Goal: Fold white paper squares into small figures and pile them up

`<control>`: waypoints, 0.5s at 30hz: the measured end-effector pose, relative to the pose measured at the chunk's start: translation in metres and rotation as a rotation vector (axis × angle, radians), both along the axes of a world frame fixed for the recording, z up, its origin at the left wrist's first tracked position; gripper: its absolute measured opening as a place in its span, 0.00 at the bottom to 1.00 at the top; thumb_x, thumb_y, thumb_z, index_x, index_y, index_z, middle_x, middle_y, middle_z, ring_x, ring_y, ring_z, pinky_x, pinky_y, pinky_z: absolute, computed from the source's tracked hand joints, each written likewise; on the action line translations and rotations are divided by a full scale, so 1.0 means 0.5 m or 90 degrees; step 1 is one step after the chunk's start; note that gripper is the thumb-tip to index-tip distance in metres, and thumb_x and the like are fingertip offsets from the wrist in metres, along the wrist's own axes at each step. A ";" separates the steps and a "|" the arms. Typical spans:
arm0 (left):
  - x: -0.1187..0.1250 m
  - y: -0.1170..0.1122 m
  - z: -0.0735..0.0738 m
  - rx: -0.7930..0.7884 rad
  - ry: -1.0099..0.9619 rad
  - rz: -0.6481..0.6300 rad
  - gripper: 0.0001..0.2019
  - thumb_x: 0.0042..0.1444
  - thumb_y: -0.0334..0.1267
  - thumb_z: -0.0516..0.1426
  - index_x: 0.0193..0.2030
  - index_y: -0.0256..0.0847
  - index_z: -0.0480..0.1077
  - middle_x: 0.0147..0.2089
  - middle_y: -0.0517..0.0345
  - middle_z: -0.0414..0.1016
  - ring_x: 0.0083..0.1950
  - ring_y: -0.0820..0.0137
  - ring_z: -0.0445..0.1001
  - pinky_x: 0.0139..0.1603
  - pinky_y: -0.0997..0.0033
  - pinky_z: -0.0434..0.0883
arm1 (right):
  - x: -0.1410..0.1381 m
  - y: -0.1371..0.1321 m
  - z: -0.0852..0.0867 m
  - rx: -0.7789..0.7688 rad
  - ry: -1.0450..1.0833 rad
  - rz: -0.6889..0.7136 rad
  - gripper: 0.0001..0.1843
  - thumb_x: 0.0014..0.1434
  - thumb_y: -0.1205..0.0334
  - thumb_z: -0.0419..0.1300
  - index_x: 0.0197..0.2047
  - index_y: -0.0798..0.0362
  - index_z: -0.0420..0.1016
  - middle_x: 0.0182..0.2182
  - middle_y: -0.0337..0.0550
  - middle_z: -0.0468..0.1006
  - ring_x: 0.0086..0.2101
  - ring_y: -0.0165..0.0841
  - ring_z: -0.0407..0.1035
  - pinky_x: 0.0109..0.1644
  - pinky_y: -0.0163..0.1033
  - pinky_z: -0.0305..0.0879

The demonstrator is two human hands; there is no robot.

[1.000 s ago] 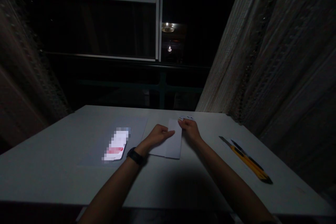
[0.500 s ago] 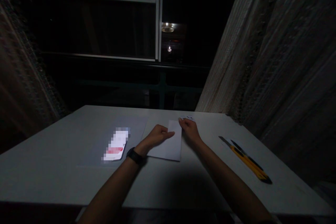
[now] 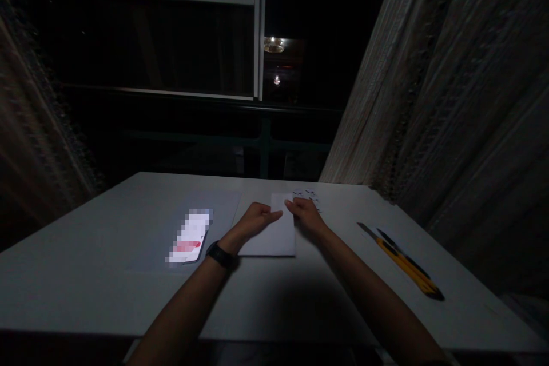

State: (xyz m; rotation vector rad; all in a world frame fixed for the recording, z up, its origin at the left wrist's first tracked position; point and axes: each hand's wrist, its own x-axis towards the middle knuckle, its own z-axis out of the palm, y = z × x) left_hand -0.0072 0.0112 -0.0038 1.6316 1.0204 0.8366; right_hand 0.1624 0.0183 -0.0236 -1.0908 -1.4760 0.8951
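Clearly, the white tabletop (image 3: pixel 77 297) was the largest thing around the paper (image 3: pixel 274 243). Its far edge ran just beyond the paper's far end, while its near edge lay well apart from the paper, with a broad, shadowed stretch of surface between the two. The side edges were also well apart from the paper. A pale sheet (image 3: pixel 225 211), faint in the dim light, lay flat to the left of the paper, with its right edge close by.

The paper itself sat between the two hands, its straight near edge reaching closer to the person than they did. The left hand (image 3: pixel 256 221) covered part of the paper's left side, thumb stretched over its face; I could not tell whether the bent fingers gripped it from beneath. The right hand (image 3: pixel 307 216) pinched the paper's right edge near the far end, thumb on top.

Well to the right of the paper lay a yellow cutter (image 3: pixel 409 269), with tabletop between it and the right forearm. Left of the paper, a lit phone (image 3: pixel 191 237) rested on the pale sheet. A dark pen (image 3: pixel 403 253) lay right of the paper, beside the cutter. Smallest was a marked slip (image 3: pixel 311 193), just beyond the right hand at the paper's far right corner.
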 end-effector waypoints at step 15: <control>0.004 0.010 -0.013 -0.031 -0.076 0.085 0.21 0.37 0.54 0.60 0.18 0.34 0.65 0.17 0.61 0.64 0.18 0.78 0.58 0.18 0.77 0.53 | -0.006 -0.013 0.010 0.066 -0.124 -0.073 0.25 0.48 0.42 0.54 0.14 0.54 0.60 0.13 0.33 0.58 0.18 0.25 0.53 0.22 0.32 0.48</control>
